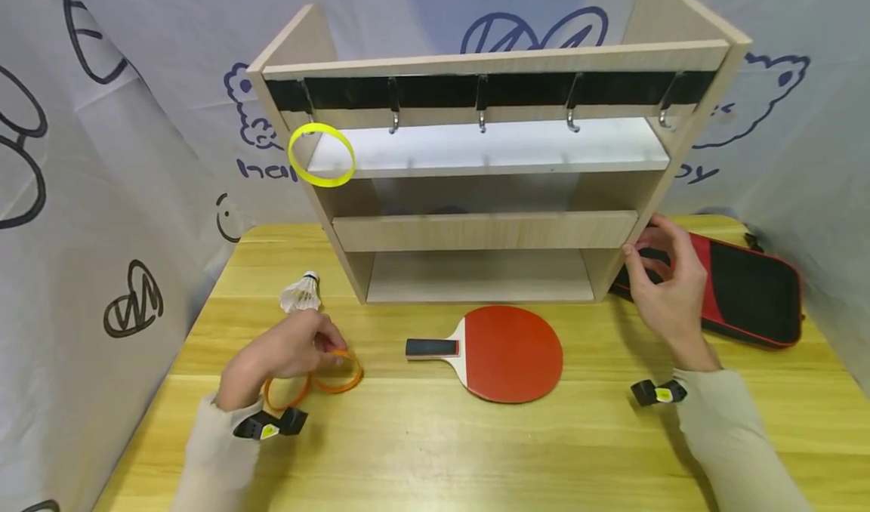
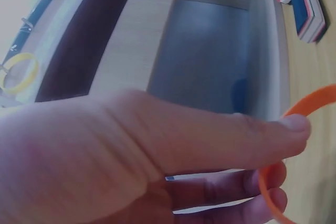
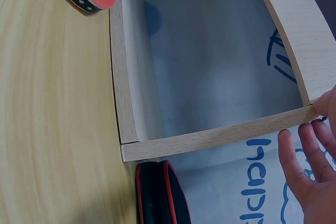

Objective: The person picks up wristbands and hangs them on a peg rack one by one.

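A wooden tabletop [image 1: 435, 451] carries a pale wood-grain rack [image 1: 485, 232], which stands toward the back edge, five metal hooks [image 1: 482, 103] along its black strip. A black-and-red zip case [image 1: 754, 285] lies beside the rack, toward the table's right edge. A red table tennis bat [image 1: 514, 355] rests flat just in front of the rack's base, handle toward the table's left edge.

The right hand [image 1: 669, 289] grips the rack's right side panel, thumb at the front edge and fingers curved around the outer face, apparently to steady it. The left hand [image 1: 288, 350], over the table's left half, pinches an orange ring [image 1: 360, 374] between thumb and fingers.

A yellow ring [image 1: 326, 183] hangs from the leftmost hook, the only ring hung so far. A second orange ring [image 1: 297, 400] sits below the left wrist, partly hidden. A white shuttlecock [image 1: 302, 291] lies toward the table's back left corner.

The work looks to be at an early stage: one ring is up, both orange rings remain off the hooks, and bat, case and shuttlecock lie outside the rack.
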The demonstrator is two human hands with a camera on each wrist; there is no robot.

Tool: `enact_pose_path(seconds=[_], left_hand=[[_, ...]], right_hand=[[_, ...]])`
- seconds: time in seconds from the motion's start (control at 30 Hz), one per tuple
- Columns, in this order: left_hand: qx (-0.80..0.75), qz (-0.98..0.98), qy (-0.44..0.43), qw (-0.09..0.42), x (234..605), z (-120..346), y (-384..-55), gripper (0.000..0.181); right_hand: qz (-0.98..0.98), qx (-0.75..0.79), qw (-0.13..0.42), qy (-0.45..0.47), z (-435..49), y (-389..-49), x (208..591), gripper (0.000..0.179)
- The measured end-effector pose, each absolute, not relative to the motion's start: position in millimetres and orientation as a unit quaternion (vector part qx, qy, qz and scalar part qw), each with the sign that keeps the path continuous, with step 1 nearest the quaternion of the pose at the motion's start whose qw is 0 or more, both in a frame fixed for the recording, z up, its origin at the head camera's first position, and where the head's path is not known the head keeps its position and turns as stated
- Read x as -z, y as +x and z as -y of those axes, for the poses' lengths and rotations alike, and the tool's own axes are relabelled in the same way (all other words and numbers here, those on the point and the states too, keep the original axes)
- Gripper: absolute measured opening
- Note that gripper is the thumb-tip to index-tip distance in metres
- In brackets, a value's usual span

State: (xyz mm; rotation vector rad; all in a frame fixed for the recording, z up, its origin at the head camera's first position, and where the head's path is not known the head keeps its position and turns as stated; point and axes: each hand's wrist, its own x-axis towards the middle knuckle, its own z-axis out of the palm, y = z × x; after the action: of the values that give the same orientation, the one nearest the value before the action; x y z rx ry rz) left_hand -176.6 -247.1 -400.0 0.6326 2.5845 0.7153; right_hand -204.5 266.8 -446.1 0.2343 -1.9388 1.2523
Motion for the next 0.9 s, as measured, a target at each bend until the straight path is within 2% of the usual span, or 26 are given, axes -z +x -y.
enact_pose_path(seconds=[0.27, 0.5, 0.73, 0.9], left_hand=[[-0.283, -0.91, 0.225, 0.204, 391, 247, -172, 0.009], [-0.317, -0.889, 0.266, 0.195, 388, 248, -171, 0.012], [-0.419, -0.843, 0.295, 0.162, 389, 235, -172, 0.021], [-0.512, -0.804, 0.286, 0.098, 382, 222, -171, 0.025]], right_hand=[[0.77, -0.493, 0.395, 0.09, -268, -205, 448, 0.054], [0.767, -0.492, 0.4, 0.092, -267, -205, 447, 0.055], [0.767, -0.495, 0.399, 0.091, -267, -204, 447, 0.054], [0.765, -0.493, 0.404, 0.092, -265, -204, 448, 0.054]])
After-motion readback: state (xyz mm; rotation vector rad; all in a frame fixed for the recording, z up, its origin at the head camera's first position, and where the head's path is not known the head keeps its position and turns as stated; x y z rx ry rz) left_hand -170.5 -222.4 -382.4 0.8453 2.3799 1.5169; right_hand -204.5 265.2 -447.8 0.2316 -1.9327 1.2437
